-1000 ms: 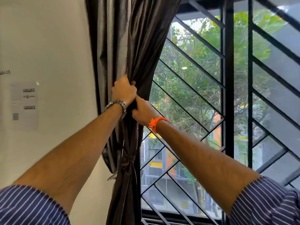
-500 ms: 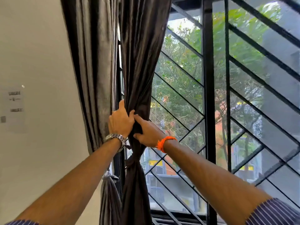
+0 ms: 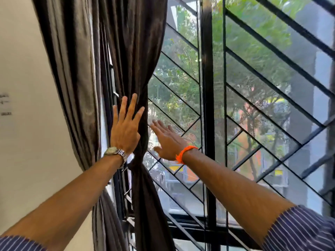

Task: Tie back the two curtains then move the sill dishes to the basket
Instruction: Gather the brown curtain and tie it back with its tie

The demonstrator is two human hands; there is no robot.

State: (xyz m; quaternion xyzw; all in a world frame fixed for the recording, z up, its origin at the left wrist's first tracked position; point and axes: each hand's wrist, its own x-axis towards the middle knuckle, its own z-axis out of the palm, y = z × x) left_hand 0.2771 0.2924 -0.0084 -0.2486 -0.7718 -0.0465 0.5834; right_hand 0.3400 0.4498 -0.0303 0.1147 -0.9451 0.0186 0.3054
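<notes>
Two dark brown curtains hang at the left of the window. The inner curtain (image 3: 137, 57) is gathered into a narrow waist at a knot (image 3: 136, 166) just below my wrists. The outer curtain (image 3: 72, 57) hangs against the wall. My left hand (image 3: 125, 129), with a metal watch, is flat with fingers spread against the inner curtain above the knot. My right hand (image 3: 165, 140), with an orange wristband, is spread open beside the curtain's right edge, in front of the glass. Neither hand holds anything. No sill dishes or basket are in view.
A black window frame (image 3: 207, 105) with diagonal black grille bars (image 3: 272, 84) fills the right side, with trees and buildings outside. A cream wall (image 3: 27, 142) with a paper notice (image 3: 5, 105) stands at the left.
Both hands have let go of the gathered inner curtain and opened flat. The view has shifted, so the knot now sits lower, just under my wrists.
</notes>
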